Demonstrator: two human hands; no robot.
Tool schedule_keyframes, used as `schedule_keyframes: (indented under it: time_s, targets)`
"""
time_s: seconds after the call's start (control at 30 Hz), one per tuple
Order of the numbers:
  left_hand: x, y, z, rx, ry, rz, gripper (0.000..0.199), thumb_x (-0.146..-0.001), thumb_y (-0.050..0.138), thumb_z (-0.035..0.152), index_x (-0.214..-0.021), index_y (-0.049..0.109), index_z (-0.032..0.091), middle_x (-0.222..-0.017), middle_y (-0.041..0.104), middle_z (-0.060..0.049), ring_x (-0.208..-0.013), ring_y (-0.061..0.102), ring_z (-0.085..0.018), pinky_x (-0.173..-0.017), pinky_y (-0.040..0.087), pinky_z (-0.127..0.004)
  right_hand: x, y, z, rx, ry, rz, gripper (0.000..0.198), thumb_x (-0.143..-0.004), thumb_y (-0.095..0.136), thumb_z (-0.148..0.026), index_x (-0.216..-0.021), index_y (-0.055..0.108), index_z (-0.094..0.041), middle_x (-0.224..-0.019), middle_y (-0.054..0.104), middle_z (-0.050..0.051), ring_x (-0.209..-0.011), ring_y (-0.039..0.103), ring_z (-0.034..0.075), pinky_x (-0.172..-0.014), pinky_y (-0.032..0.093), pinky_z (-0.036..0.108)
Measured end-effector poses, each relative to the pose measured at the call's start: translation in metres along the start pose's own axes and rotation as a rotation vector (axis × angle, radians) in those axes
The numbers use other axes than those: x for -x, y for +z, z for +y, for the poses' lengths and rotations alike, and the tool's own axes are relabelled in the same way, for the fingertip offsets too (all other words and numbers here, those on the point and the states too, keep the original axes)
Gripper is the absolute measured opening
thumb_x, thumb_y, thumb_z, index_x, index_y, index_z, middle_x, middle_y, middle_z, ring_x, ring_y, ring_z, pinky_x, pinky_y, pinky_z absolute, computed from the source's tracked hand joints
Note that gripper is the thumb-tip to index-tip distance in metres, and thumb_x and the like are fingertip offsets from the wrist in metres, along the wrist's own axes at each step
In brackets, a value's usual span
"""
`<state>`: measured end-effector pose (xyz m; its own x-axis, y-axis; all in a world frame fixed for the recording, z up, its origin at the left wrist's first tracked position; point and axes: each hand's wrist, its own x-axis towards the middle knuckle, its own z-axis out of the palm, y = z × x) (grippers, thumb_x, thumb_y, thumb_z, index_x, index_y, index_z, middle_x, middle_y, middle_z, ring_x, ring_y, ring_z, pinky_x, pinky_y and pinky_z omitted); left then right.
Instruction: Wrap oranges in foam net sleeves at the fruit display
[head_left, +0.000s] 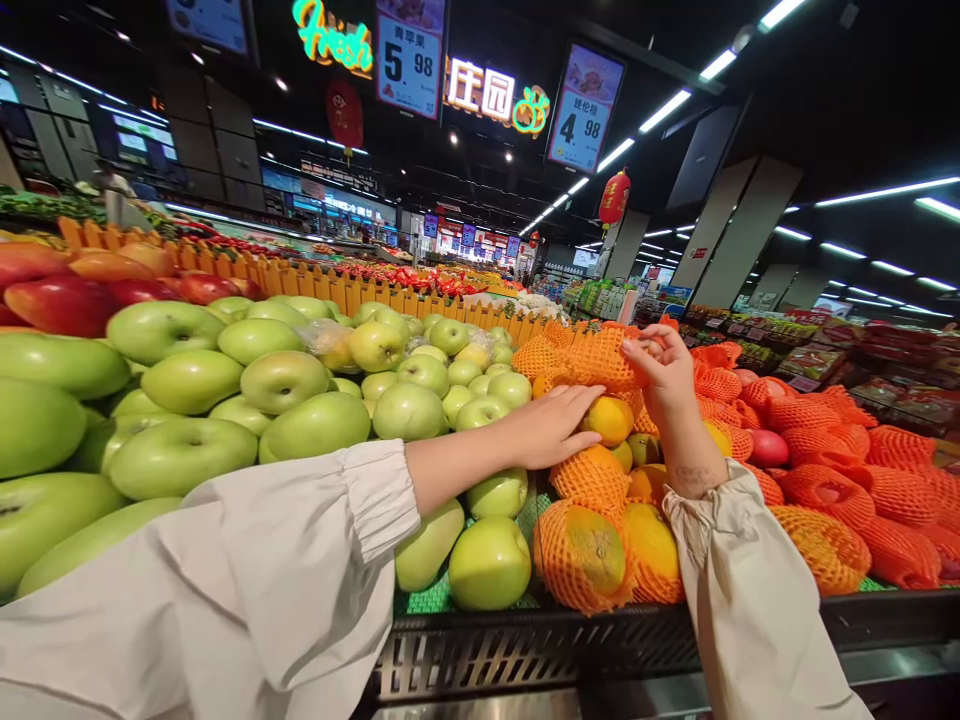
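My left hand (551, 428) lies flat, palm down, with its fingers stretched out over the border between the green apples (409, 410) and the oranges. Its fingertips are beside a bare orange (609, 420). My right hand (661, 368) is raised at the back of the orange pile, thumb and fingers pinched on the end of an orange in a foam net sleeve (600, 360). Part of the net is hidden behind the fingers. In front, a netted orange (583, 553) sits at the bin's near edge, close to a green apple (490, 562).
Fruits in red foam nets (862, 490) fill the right side. Red apples (64, 300) lie at far left. A small yellow picket fence (322, 285) runs behind the fruit. The black slatted bin edge (480, 655) is in front. Price signs (586, 108) hang above.
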<state>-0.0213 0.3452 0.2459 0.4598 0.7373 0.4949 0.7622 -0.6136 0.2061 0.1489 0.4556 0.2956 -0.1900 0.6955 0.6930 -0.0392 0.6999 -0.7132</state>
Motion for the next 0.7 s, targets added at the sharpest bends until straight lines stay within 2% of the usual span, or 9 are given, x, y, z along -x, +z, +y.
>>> schedule_keyframes:
  time_s: [0.1, 0.17, 0.27, 0.4, 0.47, 0.57, 0.63, 0.7]
  targets:
    - [0.0, -0.001, 0.003, -0.077, -0.045, -0.025, 0.06, -0.1, 0.049, 0.043, -0.146, 0.04, 0.005, -0.133, 0.055, -0.024, -0.123, 0.053, -0.036, -0.106, 0.044, -0.054, 0.002, 0.001, 0.003, -0.009, 0.104, -0.207, 0.054, -0.059, 0.085, -0.051, -0.093, 0.054, -0.023, -0.081, 0.058, 0.0, -0.075, 0.056, 0.016, -0.078, 0.05, 0.031]
    - [0.0, -0.002, 0.004, -0.107, -0.082, -0.015, 0.053, -0.099, 0.051, 0.043, -0.136, 0.048, 0.006, -0.125, 0.057, -0.023, -0.117, 0.054, -0.036, -0.102, 0.046, -0.056, 0.003, 0.002, 0.003, 0.017, 0.128, -0.282, 0.052, -0.057, 0.087, -0.053, -0.088, 0.058, -0.021, -0.084, 0.06, 0.001, -0.077, 0.057, 0.016, -0.077, 0.049, 0.031]
    - [0.0, -0.003, 0.004, -0.044, -0.108, 0.103, 0.04, -0.097, 0.056, 0.039, -0.125, 0.052, 0.01, -0.13, 0.052, -0.021, -0.125, 0.05, -0.035, -0.109, 0.042, -0.053, 0.004, 0.003, 0.003, 0.039, 0.1, -0.251, 0.055, -0.054, 0.087, -0.058, -0.079, 0.058, -0.02, -0.083, 0.061, 0.001, -0.077, 0.056, 0.016, -0.075, 0.047, 0.03]
    - [-0.001, -0.003, 0.002, 0.08, -0.141, 0.295, 0.035, -0.095, 0.059, 0.033, -0.125, 0.052, 0.016, -0.137, 0.046, -0.017, -0.137, 0.042, -0.032, -0.116, 0.037, -0.05, 0.003, 0.002, 0.004, 0.078, 0.077, -0.248, 0.057, -0.06, 0.08, -0.072, -0.072, 0.059, -0.019, -0.076, 0.056, 0.002, -0.075, 0.051, 0.016, -0.075, 0.044, 0.03]
    - [-0.002, -0.004, 0.001, 0.095, -0.158, 0.373, 0.031, -0.095, 0.059, 0.03, -0.123, 0.054, 0.016, -0.132, 0.05, -0.015, -0.131, 0.048, -0.03, -0.114, 0.038, -0.048, 0.002, 0.001, 0.005, 0.101, 0.125, -0.267, 0.062, -0.066, 0.068, -0.081, -0.069, 0.056, -0.02, -0.079, 0.058, 0.004, -0.081, 0.054, 0.019, -0.077, 0.046, 0.032]
    - [-0.004, -0.006, -0.002, 0.118, -0.218, 0.502, 0.015, -0.096, 0.058, 0.025, -0.106, 0.056, 0.015, -0.115, 0.058, -0.011, -0.113, 0.056, -0.025, -0.104, 0.044, -0.043, -0.001, -0.001, 0.007, 0.063, 0.243, -0.216, 0.069, -0.071, 0.054, -0.089, -0.066, 0.051, -0.021, -0.088, 0.065, 0.008, -0.095, 0.06, 0.024, -0.083, 0.049, 0.034]
    - [-0.005, -0.007, -0.004, 0.156, -0.262, 0.58, 0.008, -0.095, 0.058, 0.021, -0.096, 0.052, 0.016, -0.105, 0.06, -0.009, -0.103, 0.057, -0.023, -0.097, 0.046, -0.04, -0.002, -0.002, 0.007, -0.025, 0.263, -0.21, 0.065, -0.072, 0.055, -0.086, -0.067, 0.054, -0.021, -0.095, 0.068, 0.009, -0.104, 0.061, 0.025, -0.088, 0.05, 0.034]
    - [-0.006, -0.006, -0.006, 0.187, -0.258, 0.633, 0.01, -0.093, 0.059, 0.017, -0.092, 0.049, 0.017, -0.1, 0.06, -0.008, -0.098, 0.057, -0.021, -0.093, 0.047, -0.038, -0.002, -0.003, 0.007, -0.096, 0.252, -0.223, 0.051, -0.071, 0.065, -0.072, -0.07, 0.06, -0.021, -0.099, 0.069, 0.007, -0.106, 0.062, 0.024, -0.09, 0.051, 0.032]
